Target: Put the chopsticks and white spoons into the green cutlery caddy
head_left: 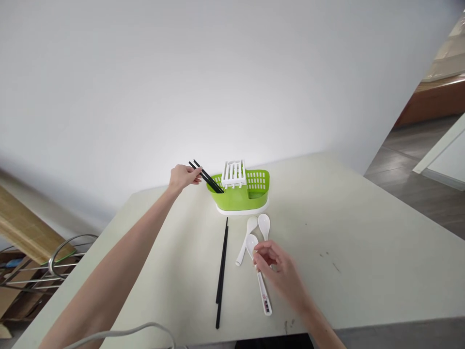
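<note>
Chopsticks [211, 182], pinched by the left hand [184, 177], slanted down rightward into the left compartment of the basket [238, 199]; the right hand [281, 267], fingers curled, hung over the spoons [251, 241], grip impossible to tell.

The left grip [182, 176] is a bare hand with slender fingers and a narrow wrist; behind it, a long left forearm [119, 264], also bare, widens steadily. The right grip [279, 264] is bare and slim-fingered too, with a shorter stretch of uncovered right forearm [319, 325] behind. Well behind the left grip, a thin light-grey cable [109, 333] curves across the left forearm.
</note>
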### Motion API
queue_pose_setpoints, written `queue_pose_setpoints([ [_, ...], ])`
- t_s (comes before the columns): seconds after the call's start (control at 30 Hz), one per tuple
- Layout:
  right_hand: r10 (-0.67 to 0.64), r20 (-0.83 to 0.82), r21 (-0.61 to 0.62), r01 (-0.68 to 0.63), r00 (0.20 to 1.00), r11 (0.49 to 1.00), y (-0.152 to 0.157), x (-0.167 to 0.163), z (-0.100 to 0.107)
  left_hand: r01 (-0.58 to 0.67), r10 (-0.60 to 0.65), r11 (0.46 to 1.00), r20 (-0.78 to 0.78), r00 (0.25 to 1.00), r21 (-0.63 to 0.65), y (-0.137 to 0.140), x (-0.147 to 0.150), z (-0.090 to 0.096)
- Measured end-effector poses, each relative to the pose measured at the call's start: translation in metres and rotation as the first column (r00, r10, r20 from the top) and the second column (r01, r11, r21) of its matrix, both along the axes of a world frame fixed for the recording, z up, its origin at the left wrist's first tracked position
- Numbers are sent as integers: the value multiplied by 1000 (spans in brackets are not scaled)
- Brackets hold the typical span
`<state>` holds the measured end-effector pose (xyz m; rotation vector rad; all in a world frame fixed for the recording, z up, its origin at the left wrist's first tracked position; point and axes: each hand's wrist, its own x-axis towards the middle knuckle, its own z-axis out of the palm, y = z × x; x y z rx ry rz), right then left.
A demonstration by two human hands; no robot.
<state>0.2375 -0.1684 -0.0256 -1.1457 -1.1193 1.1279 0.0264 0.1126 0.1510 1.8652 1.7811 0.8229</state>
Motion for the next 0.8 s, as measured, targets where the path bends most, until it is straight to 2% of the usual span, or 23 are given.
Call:
queue_pose_setpoints([
  [0.3, -8, 19, -5, 8, 1000, 1000, 0, 0, 3, 16, -11, 998, -74, 997, 67, 7, 10, -22],
  [0.4, -15, 31, -1, 15, 999, 1000, -1, 0, 3, 28, -19, 995, -94, 995, 95, 3, 8, -28],
  [0.47, -21, 37, -6, 21, 999, 1000, -1, 0, 3, 31, -27, 996, -48, 998, 85, -5, 6, -36],
  [0.6, -28, 82, -9, 29, 996, 1000, -2, 0, 3, 15, -25, 997, 123, 992, 80, -32, -2, -65],
  [0.73, -44, 157, 30, 40, 987, 999, -3, 1, 5, 129, -131, 991, 264, 956, 23, -69, -11, -105],
  [0.8, -52, 184, 46, 45, 982, 998, -3, 2, 5, 144, -142, 989, 311, 940, 17, -88, -14, -122],
])
